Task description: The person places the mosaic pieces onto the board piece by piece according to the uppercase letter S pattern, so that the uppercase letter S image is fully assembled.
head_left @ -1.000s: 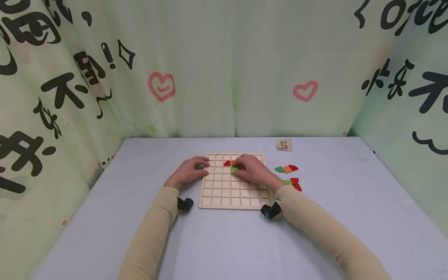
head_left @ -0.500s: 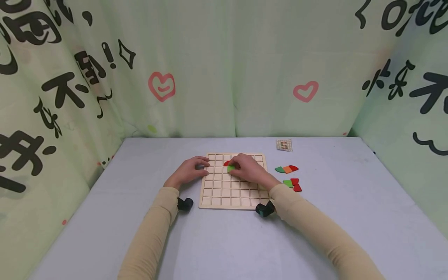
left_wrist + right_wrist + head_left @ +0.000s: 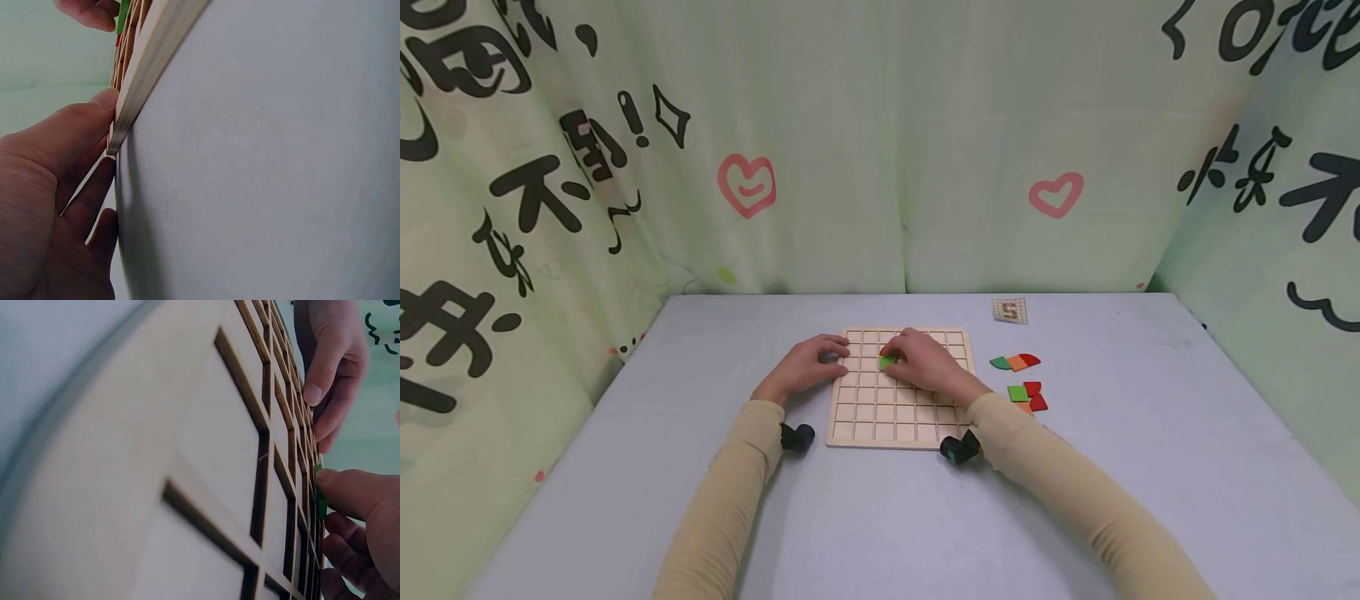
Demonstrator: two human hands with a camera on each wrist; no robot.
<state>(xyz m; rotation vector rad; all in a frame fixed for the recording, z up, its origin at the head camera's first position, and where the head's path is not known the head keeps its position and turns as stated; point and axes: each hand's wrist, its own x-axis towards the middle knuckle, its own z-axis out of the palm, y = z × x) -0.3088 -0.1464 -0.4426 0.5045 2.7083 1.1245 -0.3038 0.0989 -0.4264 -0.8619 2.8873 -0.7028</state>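
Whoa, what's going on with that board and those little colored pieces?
A person's right hand pinches a green piece at a wooden grid board, while the left hand rests against its left edge. A red piece shows just beyond the green one. More colored pieces lie on the table to the right.
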